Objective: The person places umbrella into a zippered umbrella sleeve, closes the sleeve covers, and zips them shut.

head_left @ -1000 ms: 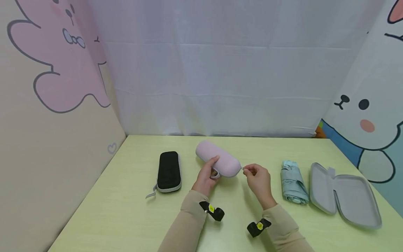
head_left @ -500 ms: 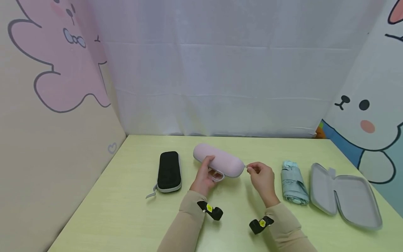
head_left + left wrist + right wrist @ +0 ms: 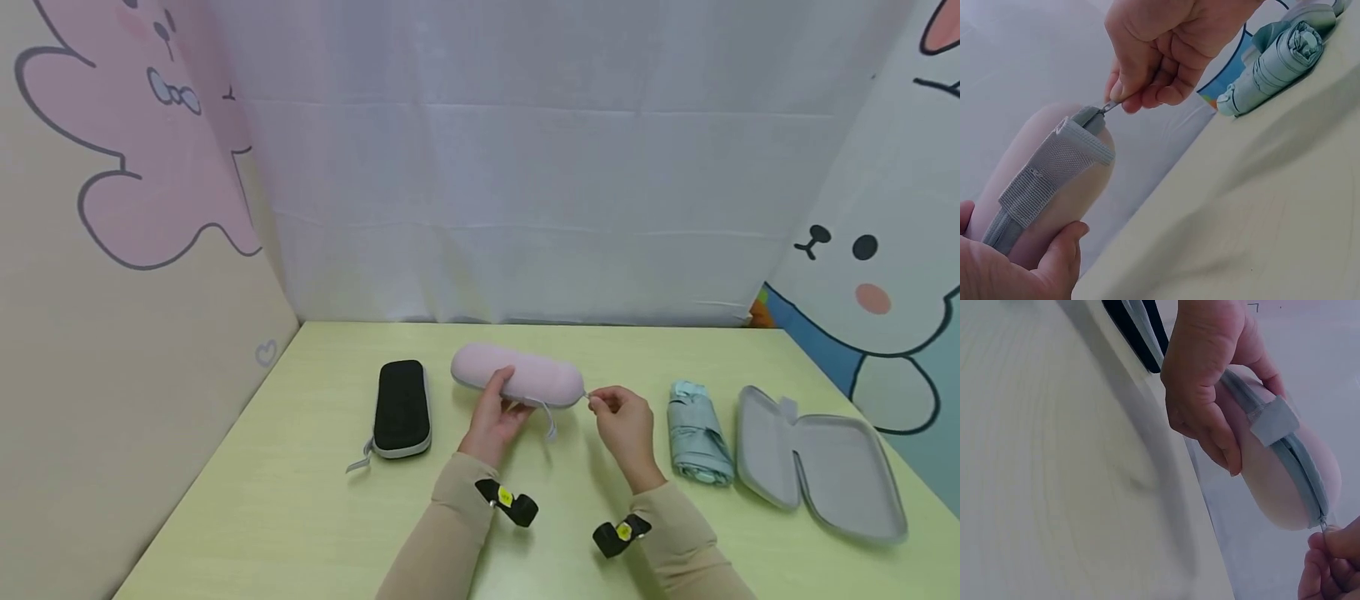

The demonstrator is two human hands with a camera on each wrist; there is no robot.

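A pink zippered glasses case (image 3: 525, 372) is held above the table by my left hand (image 3: 491, 425), its thumb on the near top side and fingers beneath. At the case's right end, my right hand (image 3: 626, 425) pinches the small metal zipper pull (image 3: 1324, 523) between thumb and forefinger. Grey zipper tape (image 3: 1300, 475) runs along the side of the case, with a narrow dark slit near the pull in the right wrist view. A grey strap (image 3: 1054, 165) is fixed beside the zipper and dangles below the case in the head view.
Left of the hands lies a black zippered case (image 3: 402, 407) with a grey wrist strap. To the right are a folded teal umbrella (image 3: 699, 433) and an opened grey hard case (image 3: 851, 471). A white curtain (image 3: 525, 167) hangs behind the table (image 3: 300, 525).
The pink glasses case has turned to lie more level, its left end shifting left and down. Its strap now hangs free below. My right hand has moved slightly right, still pinching the zipper pull.
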